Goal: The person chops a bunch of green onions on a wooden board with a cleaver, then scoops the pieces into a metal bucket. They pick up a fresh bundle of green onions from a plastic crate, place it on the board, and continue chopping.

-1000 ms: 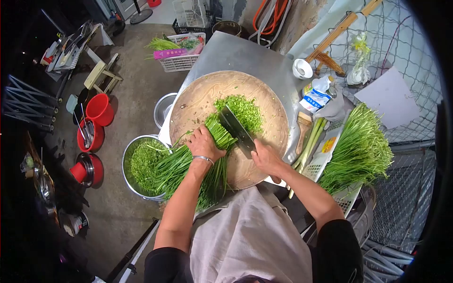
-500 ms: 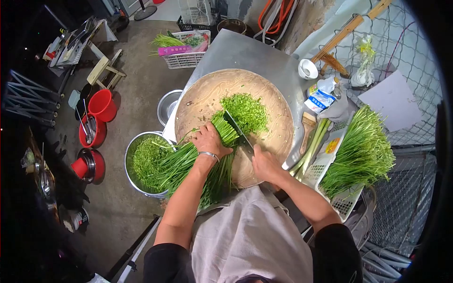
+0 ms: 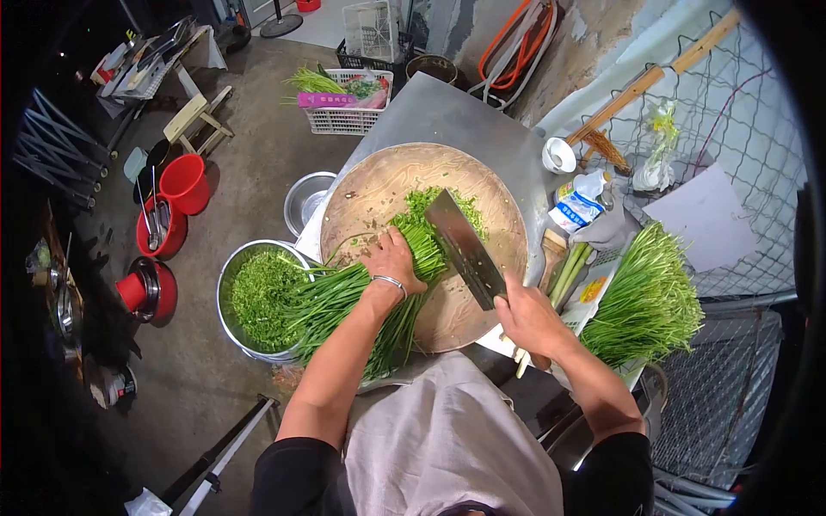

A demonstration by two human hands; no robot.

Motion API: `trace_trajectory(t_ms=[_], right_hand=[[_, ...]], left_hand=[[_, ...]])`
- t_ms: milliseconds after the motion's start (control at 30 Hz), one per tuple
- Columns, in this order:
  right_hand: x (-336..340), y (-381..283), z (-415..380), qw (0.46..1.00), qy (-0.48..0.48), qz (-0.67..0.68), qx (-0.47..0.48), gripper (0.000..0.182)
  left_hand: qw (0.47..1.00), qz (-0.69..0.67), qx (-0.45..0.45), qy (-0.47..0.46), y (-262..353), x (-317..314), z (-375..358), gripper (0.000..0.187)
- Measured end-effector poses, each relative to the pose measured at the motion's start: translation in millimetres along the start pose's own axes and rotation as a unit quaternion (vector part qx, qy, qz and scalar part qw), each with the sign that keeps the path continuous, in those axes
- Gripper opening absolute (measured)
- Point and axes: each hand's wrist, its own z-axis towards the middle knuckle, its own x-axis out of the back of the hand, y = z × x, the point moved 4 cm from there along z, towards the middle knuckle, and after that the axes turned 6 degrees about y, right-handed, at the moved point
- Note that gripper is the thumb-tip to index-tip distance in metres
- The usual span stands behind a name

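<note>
My left hand (image 3: 392,261), with a bracelet at its wrist, presses on a thick bundle of long green stalks (image 3: 344,301) lying over the round wooden board (image 3: 447,318). My right hand (image 3: 523,316) is closed round the handle of a cleaver (image 3: 465,249). The broad side of the blade shows, tilted, just right of the bundle's cut end. Chopped greens (image 3: 469,209) lie on the board, partly behind the blade. At the left, a metal pot (image 3: 225,301) holds more chopped greens, and the bundle's far ends reach its rim.
Right of the board are a brush (image 3: 552,249), thick pale stalks (image 3: 571,273), a white bowl (image 3: 558,156), a blue-white packet (image 3: 575,211) and a crate heaped with uncut greens (image 3: 650,297). A metal bowl (image 3: 307,200) sits at left, beyond the pot. Red buckets (image 3: 184,184) stand on the floor.
The cleaver has moved right, and its blade has turned from edge-on to show its broad side. My right hand has moved right and slightly nearer my body. The view has shifted slightly.
</note>
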Motion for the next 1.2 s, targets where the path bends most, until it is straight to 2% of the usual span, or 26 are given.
trace_trajectory(t_ms=[200, 400, 500, 600, 700, 867, 1033, 1133, 1200], right_hand=[[-20.9, 13.1, 20.4, 0.998, -0.061, -0.014, 0.018, 0.026], [-20.4, 15.5, 58.9, 0.992, -0.116, 0.029, 0.046, 0.032], [-45.3, 23.7, 80.6, 0.993, -0.097, 0.030, 0.061, 0.030], [-102.6, 28.8, 109.4, 0.997, -0.036, 0.020, 0.071, 0.033], [-110.9, 27.3, 100.8, 0.999, 0.012, 0.008, 0.038, 0.035], [-90.7, 38.8, 99.3, 0.995, 0.058, 0.053, 0.066, 0.034], [2.4, -8.4, 51.6, 0.999, -0.033, 0.011, 0.035, 0.040], [2.5, -6.2, 41.8, 0.996, -0.074, -0.024, 0.035, 0.030], [-6.2, 3.4, 45.0, 0.993, -0.102, -0.028, 0.042, 0.030]], left_hand=[[0.999, 0.029, 0.002, -0.033, 2.4, -3.0, 4.2, 0.129], [0.999, 0.027, 0.010, -0.044, 2.9, -7.5, 12.4, 0.121], [0.998, 0.032, 0.014, -0.049, 1.3, -11.7, 19.1, 0.119], [0.998, 0.029, 0.022, -0.050, 3.6, -3.7, 16.7, 0.118], [0.999, 0.012, 0.012, -0.033, 1.4, -4.7, 12.3, 0.111], [1.000, -0.023, 0.001, 0.003, -4.7, -8.3, 12.7, 0.104], [0.999, -0.040, 0.007, -0.001, -4.5, -5.8, 8.2, 0.102], [0.999, -0.037, 0.002, 0.005, -4.5, -6.9, 8.6, 0.102], [1.000, -0.029, 0.001, 0.002, -3.2, -6.8, 9.6, 0.102]])
